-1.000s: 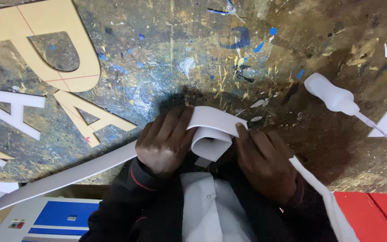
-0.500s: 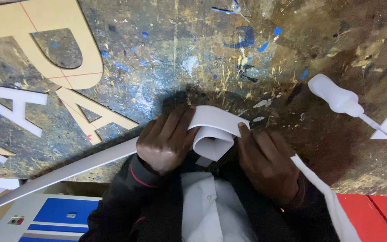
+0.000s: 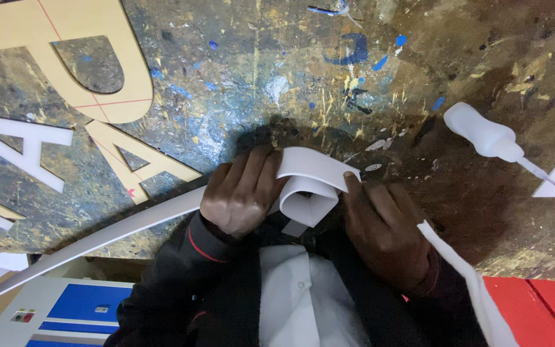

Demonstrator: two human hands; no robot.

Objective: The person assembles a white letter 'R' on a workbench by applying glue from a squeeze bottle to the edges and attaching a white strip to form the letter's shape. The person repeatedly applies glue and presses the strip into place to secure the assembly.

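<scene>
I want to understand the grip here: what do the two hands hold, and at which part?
Both hold a long white strip at its curled middle: the left hand grips the left of the loop, the right hand the right.

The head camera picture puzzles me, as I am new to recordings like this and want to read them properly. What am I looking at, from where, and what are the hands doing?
The camera sits on a person's head and looks straight down, so you see their own chest, dark sleeves and two bare hands; there is no machine. The left hand and the right hand together grip a long white strip, bent into a loop between them, with its ends trailing off to both sides. Beneath lies a paint-spattered workbench. On it rest tan cut-out letters, a white cut-out letter and, to the right, a white squeeze bottle with a thin nozzle, lying on its side.
</scene>
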